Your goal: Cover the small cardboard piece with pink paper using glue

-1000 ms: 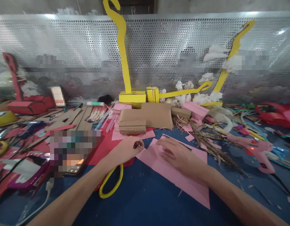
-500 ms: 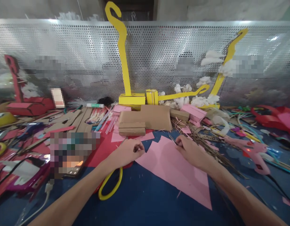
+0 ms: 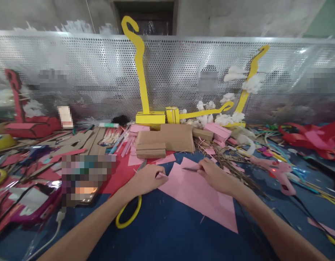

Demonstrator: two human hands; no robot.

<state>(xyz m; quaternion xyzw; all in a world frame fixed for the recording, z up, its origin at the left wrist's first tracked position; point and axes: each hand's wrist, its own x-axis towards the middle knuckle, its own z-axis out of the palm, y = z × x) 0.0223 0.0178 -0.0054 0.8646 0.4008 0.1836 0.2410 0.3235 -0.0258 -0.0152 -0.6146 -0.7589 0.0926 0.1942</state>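
Observation:
A pink paper sheet (image 3: 202, 199) with a notched far edge lies on the blue tabletop. My left hand (image 3: 148, 179) is closed at its left corner, with a bit of pink paper (image 3: 162, 174) between thumb and fingers. A slim grey pointed tool (image 3: 189, 169) is pinched in my right hand (image 3: 215, 173), its tip pointing left, over the sheet's upper part; its exact kind is unclear. Scissors with yellow handles (image 3: 128, 217) lie under my left hand and wrist, which cover their middle. Red paper (image 3: 118, 174) lies beyond the left wrist.
Stacked brown cardboard (image 3: 177, 137) stands behind the sheet, near yellow hook-topped paper models (image 3: 141, 72). To the right are a pink glue gun (image 3: 281, 174) with a lit red light and some dry twigs (image 3: 238, 166). Cardboard strips (image 3: 87, 141) and a phone (image 3: 87, 197) are at left.
My right hand has turned the grey tool so it points left over the pink sheet. A pink bit now shows in my left fingers. The view has shifted slightly.

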